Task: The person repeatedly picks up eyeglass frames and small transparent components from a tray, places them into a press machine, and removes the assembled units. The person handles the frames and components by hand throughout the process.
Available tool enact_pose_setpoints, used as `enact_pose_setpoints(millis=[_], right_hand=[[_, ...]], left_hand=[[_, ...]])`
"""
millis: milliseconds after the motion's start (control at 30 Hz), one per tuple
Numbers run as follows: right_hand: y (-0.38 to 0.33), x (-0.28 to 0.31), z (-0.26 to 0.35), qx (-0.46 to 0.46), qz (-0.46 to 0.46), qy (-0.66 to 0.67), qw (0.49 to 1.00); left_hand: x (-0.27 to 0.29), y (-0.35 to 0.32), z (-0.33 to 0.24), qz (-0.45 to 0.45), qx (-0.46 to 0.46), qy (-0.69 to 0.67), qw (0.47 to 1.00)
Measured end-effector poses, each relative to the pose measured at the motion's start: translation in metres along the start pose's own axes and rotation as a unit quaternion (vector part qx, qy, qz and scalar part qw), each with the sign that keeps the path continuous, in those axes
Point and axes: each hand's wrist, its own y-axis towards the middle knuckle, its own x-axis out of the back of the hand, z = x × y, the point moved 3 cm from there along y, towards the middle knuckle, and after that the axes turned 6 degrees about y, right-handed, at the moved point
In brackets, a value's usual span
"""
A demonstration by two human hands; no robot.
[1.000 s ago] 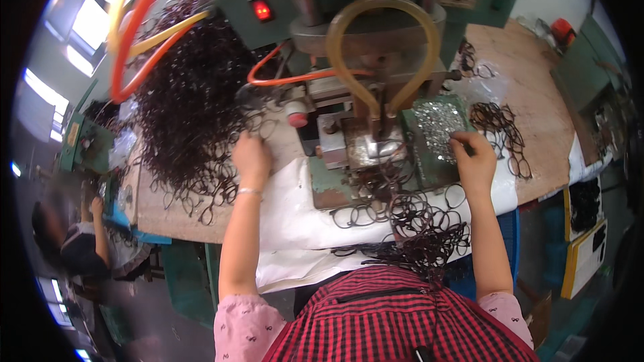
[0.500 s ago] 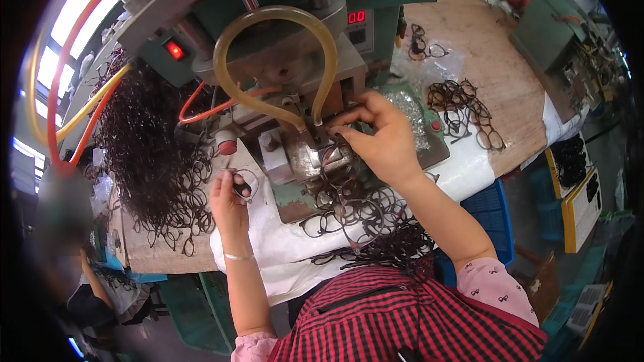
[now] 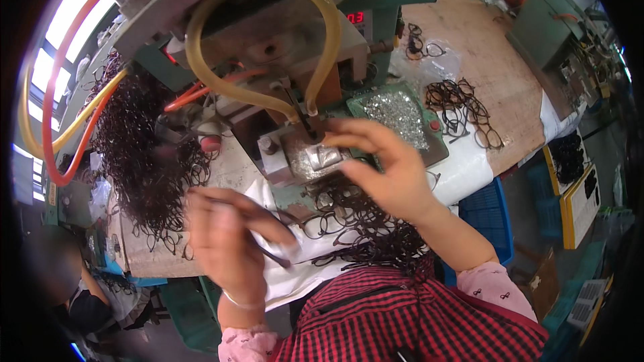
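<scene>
Pinched in my left grip (image 3: 225, 238) is a dark eyeglass frame (image 3: 265, 251), blurred, held just below the metal die block (image 3: 315, 157) of the green press (image 3: 268, 33). My right grip (image 3: 386, 167) hovers beside that block, fingers (image 3: 349, 142) loosely curled; whether they hold anything I cannot tell. Loose dark frames (image 3: 349, 228) lie on the bench (image 3: 496, 74) below the block.

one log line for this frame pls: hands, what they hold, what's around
left hand: holds dark eyeglass frame, blurred | right hand: fingertips at metal fixture under press machine | nearby: frame pile, tray of small metal parts
</scene>
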Motion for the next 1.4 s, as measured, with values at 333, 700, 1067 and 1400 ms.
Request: enact_pose_setpoints(millis=[333,700,1067,1400], right_hand=[[0.002,0.113,-0.057,0.106,-0.117,-0.568,0.808],[0.004,0.109,-0.051,0.127,-0.147,-0.556,0.808],[-0.008,0.08,-0.042,0.058,-0.167,-0.382,0.907],[-0.061,0.122,-0.019,-0.026,-0.239,-0.301,0.923]], left_hand=[[-0.067,-0.023,0.047,0.17,0.429,-0.197,0.865],[-0.054,-0.033,0.062,0.262,0.406,-0.247,0.84],[0.137,0.106,0.195,-0.133,0.14,0.624,0.757],[0.13,0.065,0.23,-0.003,0.16,0.661,0.733]])
